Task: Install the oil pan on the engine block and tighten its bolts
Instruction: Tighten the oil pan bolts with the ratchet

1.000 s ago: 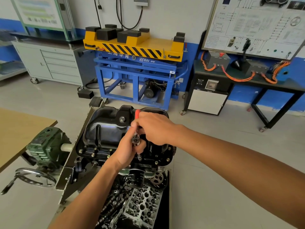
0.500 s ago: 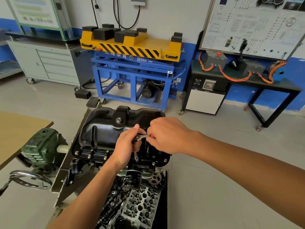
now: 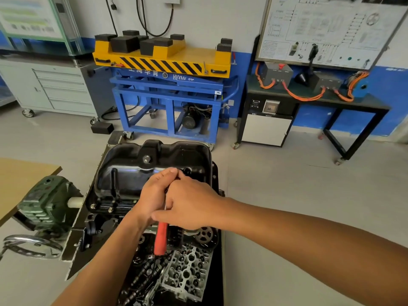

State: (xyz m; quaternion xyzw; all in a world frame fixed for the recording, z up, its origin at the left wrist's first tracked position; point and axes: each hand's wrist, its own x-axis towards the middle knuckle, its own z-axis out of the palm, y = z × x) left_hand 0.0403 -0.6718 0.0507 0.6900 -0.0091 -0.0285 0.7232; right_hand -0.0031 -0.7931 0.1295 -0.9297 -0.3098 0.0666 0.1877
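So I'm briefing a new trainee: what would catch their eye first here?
First, the two hands meeting mid-frame: the right hand grips a red-handled ratchet, with the left hand at its head, over the glossy black oil pan. Behind them, against the wall, the yellow lift table with its black hazard stripes stands out.
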